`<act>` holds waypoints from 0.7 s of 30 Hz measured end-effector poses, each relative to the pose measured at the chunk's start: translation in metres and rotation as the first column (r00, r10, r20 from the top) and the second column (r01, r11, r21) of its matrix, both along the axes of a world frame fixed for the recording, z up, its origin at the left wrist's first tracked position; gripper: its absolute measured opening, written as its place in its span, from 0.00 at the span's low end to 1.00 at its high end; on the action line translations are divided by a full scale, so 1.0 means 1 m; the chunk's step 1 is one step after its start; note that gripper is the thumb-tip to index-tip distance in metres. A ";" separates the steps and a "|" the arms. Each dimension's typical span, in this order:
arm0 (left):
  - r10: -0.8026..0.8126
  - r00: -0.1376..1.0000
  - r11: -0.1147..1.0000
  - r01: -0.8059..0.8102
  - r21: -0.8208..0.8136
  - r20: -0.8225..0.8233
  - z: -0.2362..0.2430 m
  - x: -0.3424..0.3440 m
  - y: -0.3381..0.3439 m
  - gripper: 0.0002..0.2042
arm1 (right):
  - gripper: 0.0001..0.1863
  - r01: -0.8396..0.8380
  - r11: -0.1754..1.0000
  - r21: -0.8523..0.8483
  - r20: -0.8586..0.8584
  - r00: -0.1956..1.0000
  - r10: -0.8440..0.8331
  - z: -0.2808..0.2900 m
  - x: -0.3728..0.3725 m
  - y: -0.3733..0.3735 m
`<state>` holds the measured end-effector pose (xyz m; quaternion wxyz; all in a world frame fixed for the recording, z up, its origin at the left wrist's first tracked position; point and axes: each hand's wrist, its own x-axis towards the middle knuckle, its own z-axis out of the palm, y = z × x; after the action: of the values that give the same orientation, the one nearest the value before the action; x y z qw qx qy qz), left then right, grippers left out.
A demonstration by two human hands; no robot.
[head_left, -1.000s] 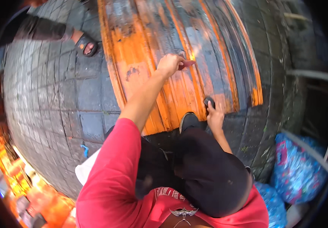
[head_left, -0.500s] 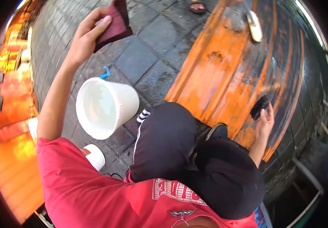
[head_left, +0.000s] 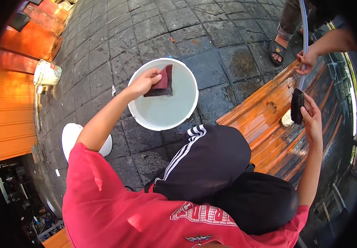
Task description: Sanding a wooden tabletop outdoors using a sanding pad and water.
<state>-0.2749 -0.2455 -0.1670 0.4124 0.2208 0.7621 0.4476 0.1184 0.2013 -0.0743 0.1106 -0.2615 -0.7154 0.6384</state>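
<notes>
My left hand [head_left: 145,82] pinches a folded dark red sheet that looks like sandpaper [head_left: 162,82] over the open mouth of a white bucket [head_left: 134,109]. Cloudy water [head_left: 166,107] fills part of the bucket, and the sheet's lower edge is dark, at or near the water. Off to the right, my right hand [head_left: 312,118] grips a black scrubbing brush [head_left: 297,106], its bristles turned left. This brush is held up over an orange ridged wooden panel [head_left: 253,128], which is wet and partly worn to dark.
At the far right a co-worker's hand [head_left: 308,62] holds a bluish pole [head_left: 305,25]; a cream brush head [head_left: 287,118] rests on the panel. The co-worker's sandalled foot [head_left: 277,51] stands nearby. A white container [head_left: 71,138], a stained pail [head_left: 47,73] and orange panels [head_left: 9,111] are to the left.
My left hand has brought the red sheet down over the bucket. My right hand has lifted the brush off the panel. The view has shifted, and the co-worker's hand now shows.
</notes>
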 end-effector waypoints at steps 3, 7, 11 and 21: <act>-0.338 0.873 0.929 0.249 -0.274 -0.352 -0.019 0.018 0.051 0.11 | 0.28 0.023 1.000 0.007 0.104 0.994 -0.023 -0.008 0.016 -0.009; -0.208 0.970 0.974 0.194 -0.117 -0.129 -0.021 0.036 0.064 0.12 | 0.28 0.069 0.994 -0.088 0.173 0.983 -0.053 -0.020 0.047 -0.023; 0.069 0.936 0.989 -0.109 0.098 0.345 0.029 0.034 0.061 0.12 | 0.27 0.296 0.942 -0.159 0.145 0.951 -0.275 -0.029 0.130 -0.047; -0.301 0.947 0.885 0.322 0.336 -0.115 0.024 0.150 0.308 0.12 | 0.26 0.811 0.570 -0.135 0.187 0.586 -0.789 -0.034 0.306 -0.128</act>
<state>-0.1252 0.0629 -0.1429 0.4099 0.4233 0.6367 0.4974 0.4241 0.0732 -0.1079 0.3216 -0.5999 -0.4544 0.5746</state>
